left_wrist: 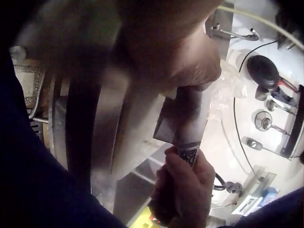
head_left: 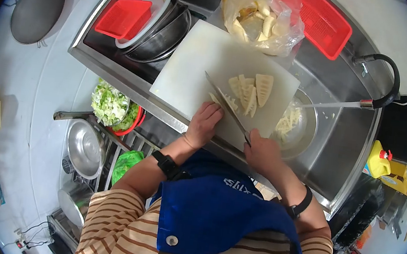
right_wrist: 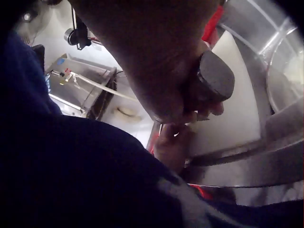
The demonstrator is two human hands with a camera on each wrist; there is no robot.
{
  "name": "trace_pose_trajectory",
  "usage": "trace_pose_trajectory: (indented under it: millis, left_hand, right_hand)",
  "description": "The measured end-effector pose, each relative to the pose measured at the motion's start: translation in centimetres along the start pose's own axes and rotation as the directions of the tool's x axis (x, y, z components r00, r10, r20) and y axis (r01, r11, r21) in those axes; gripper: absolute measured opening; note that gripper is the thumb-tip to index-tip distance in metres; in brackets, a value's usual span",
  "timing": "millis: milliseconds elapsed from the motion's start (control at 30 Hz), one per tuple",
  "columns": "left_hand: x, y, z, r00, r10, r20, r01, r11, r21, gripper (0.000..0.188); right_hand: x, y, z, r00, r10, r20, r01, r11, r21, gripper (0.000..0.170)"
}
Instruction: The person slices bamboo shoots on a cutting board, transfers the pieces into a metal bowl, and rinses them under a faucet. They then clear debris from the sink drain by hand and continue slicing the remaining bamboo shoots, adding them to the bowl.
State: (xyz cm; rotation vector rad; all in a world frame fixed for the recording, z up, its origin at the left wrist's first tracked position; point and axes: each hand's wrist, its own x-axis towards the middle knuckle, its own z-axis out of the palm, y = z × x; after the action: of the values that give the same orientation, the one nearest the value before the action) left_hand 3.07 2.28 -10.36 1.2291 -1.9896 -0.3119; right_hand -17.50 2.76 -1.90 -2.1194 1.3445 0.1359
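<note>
Near one cutting board's (head_left: 183, 66) front edge, bare surface leftward, the right hand (head_left: 264, 154) grips one knife (head_left: 228, 105) while the left hand (head_left: 205, 123), fingers curled, holds bamboo shoot (head_left: 214, 98).

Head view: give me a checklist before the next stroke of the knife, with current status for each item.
1. Knife gripped by its handle in the right hand: ok.
2. Left hand well away from the blade: not ok, its fingers are close beside it.
3. Left hand's hold on a piece: cannot tell, the fingers hide it.
4. Cutting board steady over the sink: cannot tell from stills.
5. Larger pale pieces on the board: ok, lying to the right of the blade.
6. Bowl beside the board's right edge: ok, with pale slices in it.
</note>
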Motion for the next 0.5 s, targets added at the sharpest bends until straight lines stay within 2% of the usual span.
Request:
trace_pose_trajectory:
  millis: [167, 367, 433, 500]
  left_hand:
    - [0.3, 0.4, -0.3, 1.0, 0.009, -0.011, -0.01, 1.0, -0.015, 0.031]
    - [0.2, 0.2, -0.3, 1.0, 0.02, -0.016, -0.02, 0.999, 0.031, 0.03]
    - [0.1, 0.1, -0.2, 1.0, 0.029, -0.007, -0.028, 0.999, 0.036, 0.03]
    - [-0.2, 0.0, -0.1, 1.0, 0.025, 0.002, -0.025, 0.999, 0.042, 0.03]
  right_hand:
    - [-1.0, -1.1, -0.8, 0.996, 0.031, 0.081, -0.029, 0.999, -0.029, 0.021]
    - [0.2, 0.0, 2.2, 0.999, 0.034, -0.024, -0.034, 0.999, 0.028, 0.024]
    - [0.4, 1.1, 1.9, 0.997, 0.074, -0.022, -0.069, 0.982, 0.175, 0.027]
    - [-0.2, 1.3, 1.6, 0.992, 0.1, -0.074, -0.086, 0.98, 0.18, 0.027]
